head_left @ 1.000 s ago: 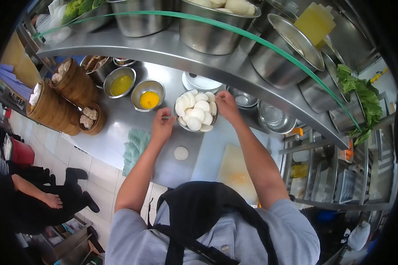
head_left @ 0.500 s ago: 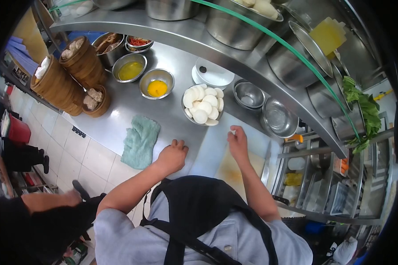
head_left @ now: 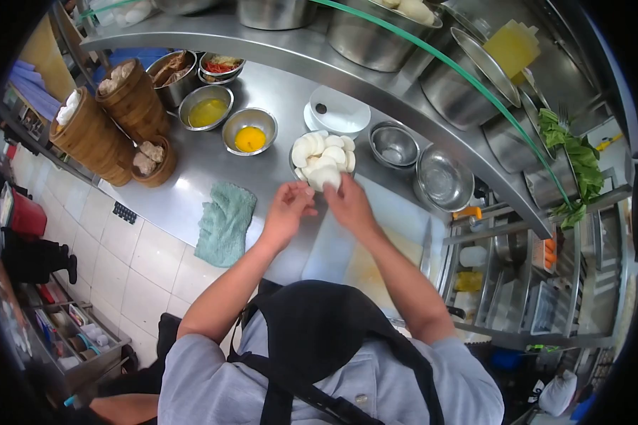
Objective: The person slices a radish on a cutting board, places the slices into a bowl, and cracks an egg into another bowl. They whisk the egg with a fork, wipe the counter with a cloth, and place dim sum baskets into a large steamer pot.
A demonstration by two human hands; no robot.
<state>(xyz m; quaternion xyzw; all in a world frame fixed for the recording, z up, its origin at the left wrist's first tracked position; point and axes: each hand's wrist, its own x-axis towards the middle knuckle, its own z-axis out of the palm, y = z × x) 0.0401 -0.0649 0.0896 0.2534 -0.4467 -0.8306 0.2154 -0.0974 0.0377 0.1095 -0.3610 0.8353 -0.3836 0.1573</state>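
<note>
White round slices (head_left: 326, 150) fill a metal bowl on the steel counter. My right hand (head_left: 349, 205) is at the bowl's near edge, its fingers closed on a white slice (head_left: 324, 177). Just left of it, my left hand (head_left: 288, 210) is raised with its fingers curled near the slice; whether anything is between them is too small to tell. Below my right hand lies a pale cutting board (head_left: 383, 244). A green cloth (head_left: 225, 224) rests to the left of my left hand.
Bowls with yolk (head_left: 249, 139) and yellow liquid (head_left: 207, 112) stand at the back left, beside bamboo steamers (head_left: 92, 134). Empty metal bowls (head_left: 444, 178) are on the right. A steel shelf (head_left: 290, 53) overhangs the back. A co-worker's arm (head_left: 124, 409) shows at lower left.
Both hands have moved forward to the bowl of slices and closer together. My right hand has taken hold of a slice. The co-worker at the left has moved lower in view.
</note>
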